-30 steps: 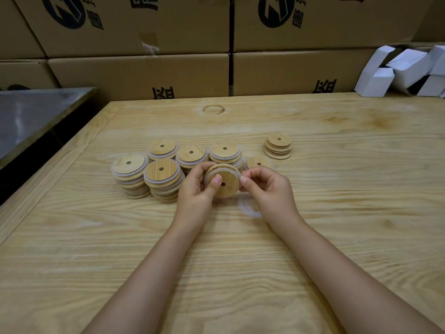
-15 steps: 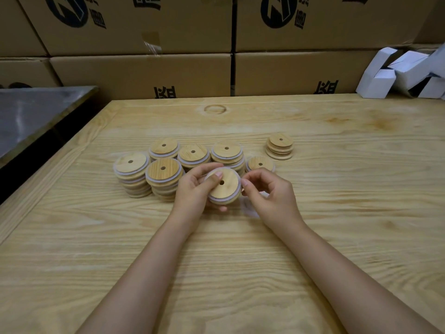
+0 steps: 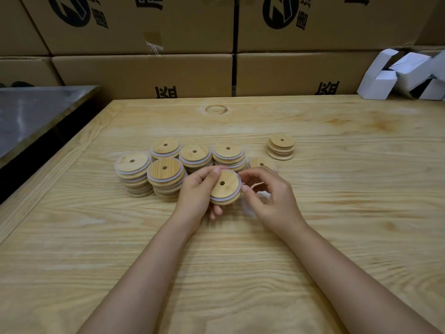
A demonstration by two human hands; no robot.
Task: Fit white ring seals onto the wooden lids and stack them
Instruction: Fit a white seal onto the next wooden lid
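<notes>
My left hand (image 3: 196, 192) grips a wooden lid (image 3: 225, 186) with a centre hole, held just above the table (image 3: 349, 189). A white ring seal shows around the lid's lower edge. My right hand (image 3: 271, 200) has its fingers curled, and thumb and forefinger pinch the lid's right rim. Faint loose white rings (image 3: 249, 209) lie on the table under my right hand. Behind my hands stand several stacks of sealed lids (image 3: 165, 168), with one low lid (image 3: 261, 163) to their right. Further right is a short stack of bare lids (image 3: 281, 145).
Cardboard boxes (image 3: 144, 71) form a wall along the table's far edge. White folded cartons (image 3: 404, 75) lie at the back right. A grey metal surface (image 3: 36, 112) adjoins the table on the left, across a dark gap.
The lid has tipped from standing on edge to lying nearly flat, top face up, and has come slightly toward me. The white seal now sits around its lower edge.
</notes>
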